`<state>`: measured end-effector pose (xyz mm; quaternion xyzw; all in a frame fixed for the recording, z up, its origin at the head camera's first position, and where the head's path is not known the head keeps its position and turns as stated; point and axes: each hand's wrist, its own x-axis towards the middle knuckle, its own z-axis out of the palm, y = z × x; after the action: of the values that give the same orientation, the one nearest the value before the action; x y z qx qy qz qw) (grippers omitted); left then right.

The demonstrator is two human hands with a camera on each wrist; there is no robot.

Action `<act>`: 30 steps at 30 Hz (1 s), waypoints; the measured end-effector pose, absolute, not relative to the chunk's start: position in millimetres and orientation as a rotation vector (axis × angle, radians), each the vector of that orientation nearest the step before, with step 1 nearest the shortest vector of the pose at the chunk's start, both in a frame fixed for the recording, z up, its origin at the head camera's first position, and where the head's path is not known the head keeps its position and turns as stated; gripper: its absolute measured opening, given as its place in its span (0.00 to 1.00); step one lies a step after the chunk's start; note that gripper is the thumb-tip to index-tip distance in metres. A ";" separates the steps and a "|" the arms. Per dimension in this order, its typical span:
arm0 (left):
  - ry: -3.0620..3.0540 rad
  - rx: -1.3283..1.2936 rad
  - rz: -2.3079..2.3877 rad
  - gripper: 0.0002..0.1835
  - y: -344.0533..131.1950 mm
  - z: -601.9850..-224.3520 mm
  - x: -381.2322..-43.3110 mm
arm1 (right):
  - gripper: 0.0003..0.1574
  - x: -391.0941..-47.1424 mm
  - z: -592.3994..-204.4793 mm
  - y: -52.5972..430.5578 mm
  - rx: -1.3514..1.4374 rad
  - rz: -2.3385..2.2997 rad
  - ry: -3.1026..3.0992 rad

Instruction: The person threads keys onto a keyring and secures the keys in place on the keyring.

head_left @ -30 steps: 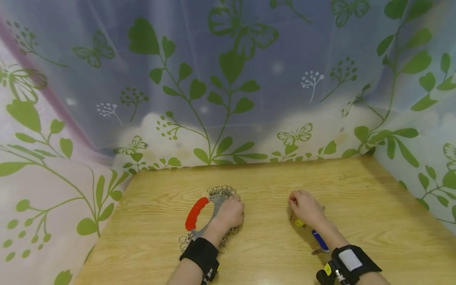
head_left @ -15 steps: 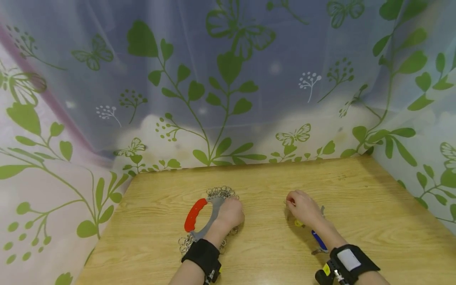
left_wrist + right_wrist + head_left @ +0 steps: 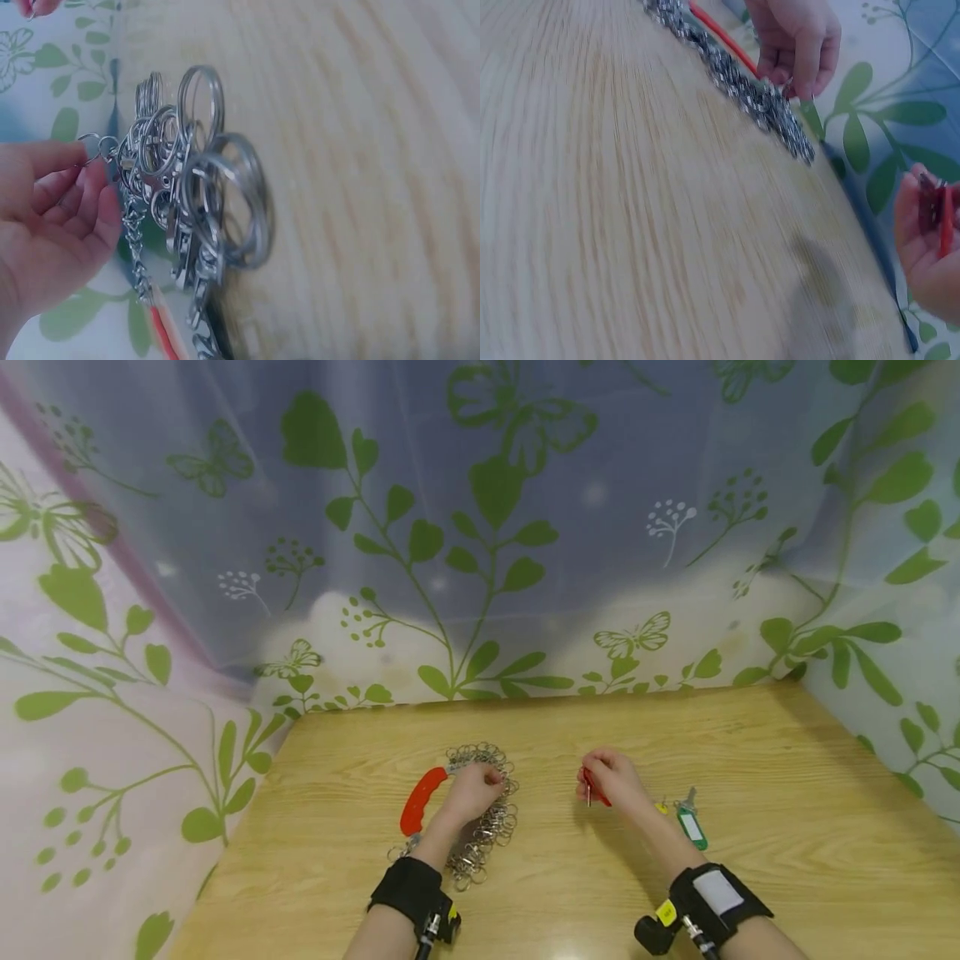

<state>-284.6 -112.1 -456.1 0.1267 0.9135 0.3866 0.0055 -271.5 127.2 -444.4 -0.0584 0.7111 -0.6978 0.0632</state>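
Note:
My left hand (image 3: pixel 474 793) pinches a small metal key ring (image 3: pixel 91 148) between thumb and forefinger. It belongs to a large curved holder whose edge is lined with metal clips and rings (image 3: pixel 229 199), lying on the table with a red grip (image 3: pixel 422 802). To its right, my right hand (image 3: pixel 613 779) holds a red key tag (image 3: pixel 946 221) raised above the table, with a key (image 3: pixel 588 795) hanging from it. A green key tag (image 3: pixel 692 828) with its key lies right of my right forearm. Part of a yellow key tag (image 3: pixel 662 807) shows beside that forearm.
The wooden table (image 3: pixel 540 868) ends at a patterned curtain (image 3: pixel 450 568) behind and on both sides. Black wrist bands with cameras (image 3: pixel 408 889) sit on both wrists. The right forearm covers part of the table.
My right hand has shifted left and now shows a red-tagged key. A green-tagged key is now visible; the blue tag is no longer in sight. My left hand has turned, its fingertips now showing.

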 end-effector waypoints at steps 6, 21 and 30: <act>2.760 0.378 1.238 0.07 -113.6 -454.3 -282.9 | 0.14 -269.2 -450.3 116.4 -0.178 -1.882 2.213; 2.797 0.468 1.175 0.09 -110.4 -457.4 -280.4 | 0.13 -266.2 -459.5 116.1 -0.210 -1.819 2.282; 2.942 0.563 1.006 0.09 -106.8 -449.8 -281.1 | 0.14 -267.8 -452.7 116.2 -0.264 -1.773 2.369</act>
<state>-281.1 -106.8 -449.8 0.1782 0.9310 0.3184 -0.0093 -267.8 116.2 -452.7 -0.0885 0.7945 -0.5946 0.0854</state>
